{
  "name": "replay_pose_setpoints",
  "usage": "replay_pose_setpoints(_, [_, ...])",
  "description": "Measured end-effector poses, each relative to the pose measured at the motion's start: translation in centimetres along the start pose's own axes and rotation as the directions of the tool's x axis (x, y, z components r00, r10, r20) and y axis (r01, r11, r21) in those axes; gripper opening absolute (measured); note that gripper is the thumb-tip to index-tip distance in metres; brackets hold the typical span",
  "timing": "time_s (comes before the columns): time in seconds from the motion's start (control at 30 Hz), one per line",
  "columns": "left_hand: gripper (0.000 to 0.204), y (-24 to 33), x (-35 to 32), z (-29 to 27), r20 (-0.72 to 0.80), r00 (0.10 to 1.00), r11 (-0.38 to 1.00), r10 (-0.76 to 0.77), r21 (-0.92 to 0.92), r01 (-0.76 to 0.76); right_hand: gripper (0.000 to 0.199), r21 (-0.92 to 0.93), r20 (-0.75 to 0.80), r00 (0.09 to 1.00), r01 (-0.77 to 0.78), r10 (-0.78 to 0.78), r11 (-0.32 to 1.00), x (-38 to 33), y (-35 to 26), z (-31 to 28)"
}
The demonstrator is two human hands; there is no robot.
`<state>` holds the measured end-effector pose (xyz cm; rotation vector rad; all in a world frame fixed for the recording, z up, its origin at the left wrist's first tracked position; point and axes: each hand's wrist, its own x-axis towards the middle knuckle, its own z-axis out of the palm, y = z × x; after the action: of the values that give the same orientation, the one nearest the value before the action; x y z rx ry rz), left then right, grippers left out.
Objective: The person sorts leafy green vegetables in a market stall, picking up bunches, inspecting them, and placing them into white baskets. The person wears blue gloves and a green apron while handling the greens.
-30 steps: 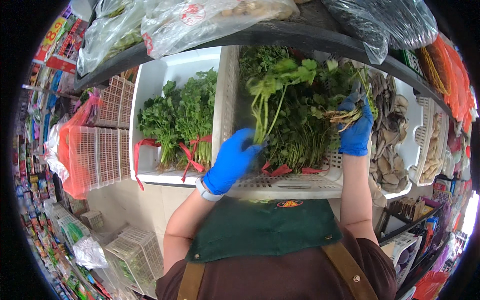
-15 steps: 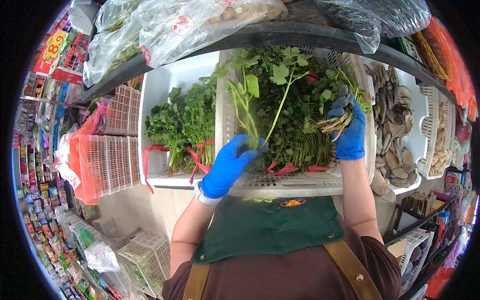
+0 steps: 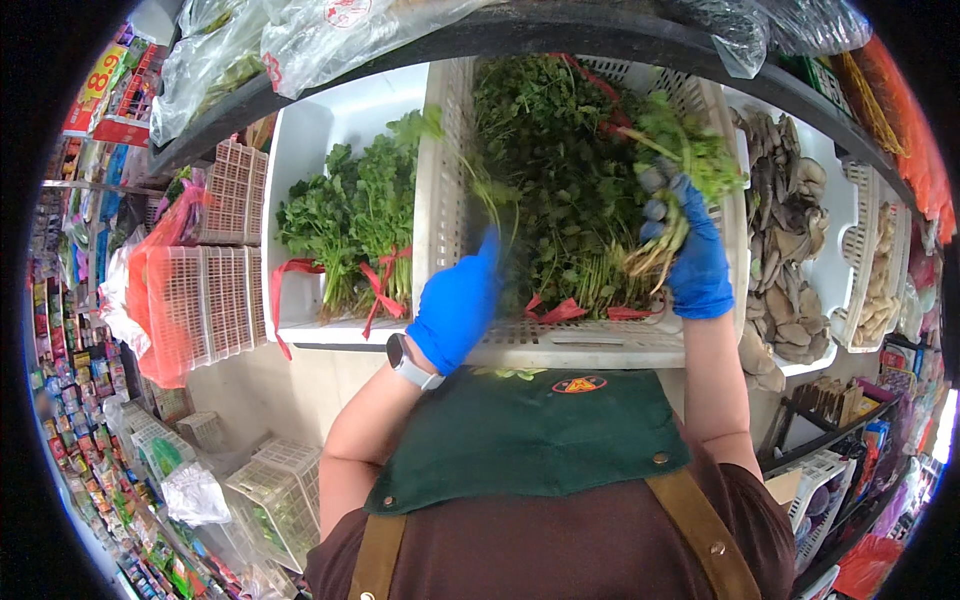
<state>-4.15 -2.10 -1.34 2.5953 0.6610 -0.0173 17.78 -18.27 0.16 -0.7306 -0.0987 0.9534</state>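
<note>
My right hand (image 3: 695, 260), in a blue glove, is closed round a small bunch of leafy celery (image 3: 665, 245). Its pale root ends point down toward me and its leaves spread beyond my fingers. My left hand (image 3: 455, 308), also gloved in blue, pinches a thin celery stalk (image 3: 487, 190) over the left side of a white slatted crate (image 3: 560, 355). Motion smears the stalk and fingertips. More celery (image 3: 560, 180) fills that crate below both hands, some of it tied with red ribbon (image 3: 560, 311).
Left of the crate, a white tub (image 3: 300, 125) holds tied green bunches. Grey mushrooms (image 3: 790, 260) lie in a white tray on the right. A dark shelf bar (image 3: 400, 90) with plastic bags (image 3: 340, 40) crosses the far side. Stacked crates (image 3: 215, 300) stand at left.
My left hand has swung slightly left and up, and the stalks at its fingertips now lean left. The right hand's bunch has turned and looks fuller. The view has shifted slightly.
</note>
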Motion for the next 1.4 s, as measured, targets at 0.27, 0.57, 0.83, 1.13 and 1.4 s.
replay_pose_setpoints(0.27, [0.036, 2.4, 2.7, -2.5, 0.039, 0.987, 0.806, 0.155, -0.583, -0.103, 0.041, -0.215, 0.073, 0.975, -0.190, 0.209, 0.958, -1.1, 2.0, 3.2])
replay_pose_setpoints(0.57, [0.031, 3.0, 3.3, -1.6, 0.144, 0.985, 0.400, 0.098, -0.912, 0.094, 0.027, -0.379, 0.103, 0.933, -0.283, 0.344, 0.881, -0.1, 4.5, 5.2])
replay_pose_setpoints(0.83, [0.026, 0.8, 2.2, -3.7, 0.013, 0.993, 0.524, -0.121, -0.848, 0.076, 0.030, -0.435, -0.047, 0.981, -0.192, 0.190, 0.880, 1.0, 3.9, 5.7])
replay_pose_setpoints(1.13, [0.027, -1.4, 1.2, -2.6, 0.002, 0.989, 0.321, -0.151, -0.946, 0.050, 0.023, -0.273, -0.122, 0.992, -0.068, 0.036, 0.960, 2.1, 3.6, 5.0])
replay_pose_setpoints(1.4, [0.027, 0.1, 1.6, -3.7, 0.084, 0.990, 0.211, -0.113, -0.972, 0.106, 0.025, -0.020, 0.029, 0.937, -0.348, 0.348, 0.937, 2.5, 6.5, 4.8])
